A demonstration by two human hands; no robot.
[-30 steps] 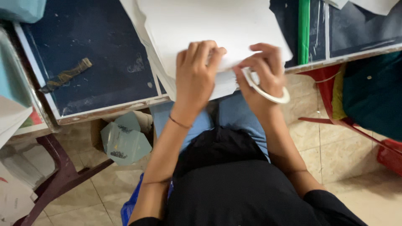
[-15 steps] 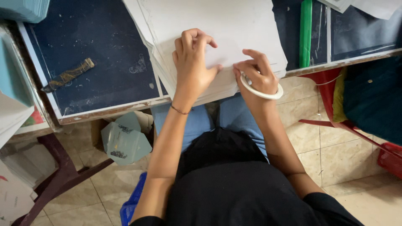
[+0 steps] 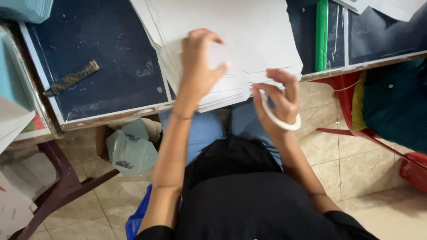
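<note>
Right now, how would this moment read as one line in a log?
left hand: pressing on white sheet stack | right hand: holding white tape ring at stack edge | surface: dark table

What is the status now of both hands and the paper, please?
Left hand flat on white sheet stack. Right hand grips tape ring at stack's near edge. Nothing in the way.

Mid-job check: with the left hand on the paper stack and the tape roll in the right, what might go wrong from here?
1. The white sheet stack overhangs the table's near edge; pressure from the left hand might slide sheets off onto the lap.
2. The right hand holds the tape roll past the edge, over the floor; it could drop.
3. Fanned sheet edges may misalign.
</note>
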